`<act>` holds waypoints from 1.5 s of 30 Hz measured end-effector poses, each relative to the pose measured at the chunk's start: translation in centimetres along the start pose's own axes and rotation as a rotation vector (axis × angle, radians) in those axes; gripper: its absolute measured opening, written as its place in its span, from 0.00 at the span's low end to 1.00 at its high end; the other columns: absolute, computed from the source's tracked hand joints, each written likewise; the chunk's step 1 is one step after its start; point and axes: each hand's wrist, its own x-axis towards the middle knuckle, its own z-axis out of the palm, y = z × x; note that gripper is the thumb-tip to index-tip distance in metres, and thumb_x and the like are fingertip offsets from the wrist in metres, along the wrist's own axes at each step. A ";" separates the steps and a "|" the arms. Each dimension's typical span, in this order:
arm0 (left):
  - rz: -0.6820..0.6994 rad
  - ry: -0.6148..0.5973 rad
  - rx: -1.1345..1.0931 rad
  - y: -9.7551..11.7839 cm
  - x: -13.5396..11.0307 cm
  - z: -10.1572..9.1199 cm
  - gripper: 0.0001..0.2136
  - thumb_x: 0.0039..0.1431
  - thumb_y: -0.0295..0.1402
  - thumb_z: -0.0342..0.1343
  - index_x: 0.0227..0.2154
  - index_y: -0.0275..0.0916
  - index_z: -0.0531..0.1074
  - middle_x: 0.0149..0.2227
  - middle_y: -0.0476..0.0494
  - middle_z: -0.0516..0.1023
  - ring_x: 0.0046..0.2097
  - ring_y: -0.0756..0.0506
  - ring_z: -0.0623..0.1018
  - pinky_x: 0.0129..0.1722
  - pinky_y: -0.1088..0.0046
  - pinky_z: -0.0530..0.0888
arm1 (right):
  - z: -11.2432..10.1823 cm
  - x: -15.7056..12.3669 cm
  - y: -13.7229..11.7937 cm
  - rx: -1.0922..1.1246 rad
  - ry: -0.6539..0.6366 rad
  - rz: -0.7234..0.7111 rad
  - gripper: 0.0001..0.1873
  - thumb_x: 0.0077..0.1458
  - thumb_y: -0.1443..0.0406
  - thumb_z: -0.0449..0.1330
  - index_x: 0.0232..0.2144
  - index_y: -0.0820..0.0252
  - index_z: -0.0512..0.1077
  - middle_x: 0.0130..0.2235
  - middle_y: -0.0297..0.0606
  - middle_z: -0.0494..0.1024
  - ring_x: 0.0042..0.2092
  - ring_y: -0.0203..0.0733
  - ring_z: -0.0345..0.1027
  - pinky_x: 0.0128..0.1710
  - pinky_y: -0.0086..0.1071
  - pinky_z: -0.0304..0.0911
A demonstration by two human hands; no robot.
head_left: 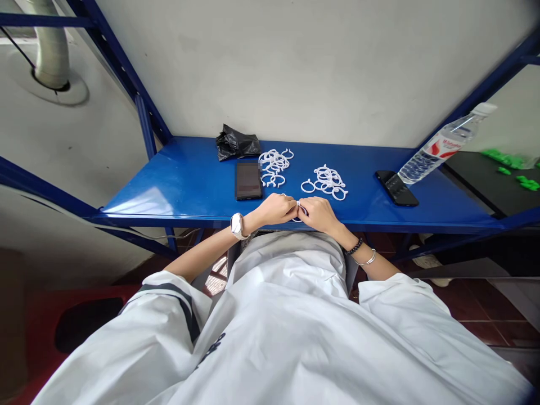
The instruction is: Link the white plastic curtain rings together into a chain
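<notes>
At the front edge of the blue table [189, 180], my left hand [276, 209] and my right hand [319, 214] meet, fingers closed. Between their fingertips they pinch a white plastic ring [297, 220], mostly hidden by the fingers. Beyond my left hand lies a loose pile of white plastic rings [274, 163]; those at its near side show gaps in their hoops. Another pile of white rings [328, 180] is spread beyond my right hand, and several of these look like closed hoops with small tabs.
A dark phone-like device [248, 181] lies beside the left pile, with a crumpled black plastic bag [237, 143] behind it. To the right are a black phone [396, 188] and a water bottle [442, 145]. Green pieces [506, 159] lie on a dark surface beyond the blue frame.
</notes>
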 end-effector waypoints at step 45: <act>-0.063 -0.025 -0.067 -0.1 0.1 -0.1 0.16 0.66 0.33 0.41 0.26 0.36 0.69 0.26 0.40 0.73 0.25 0.46 0.70 0.26 0.69 0.56 | -0.2 0.0 0.0 0.011 -0.004 -0.020 0.12 0.59 0.67 0.50 0.27 0.60 0.69 0.26 0.40 0.75 0.28 0.41 0.62 0.32 0.34 0.46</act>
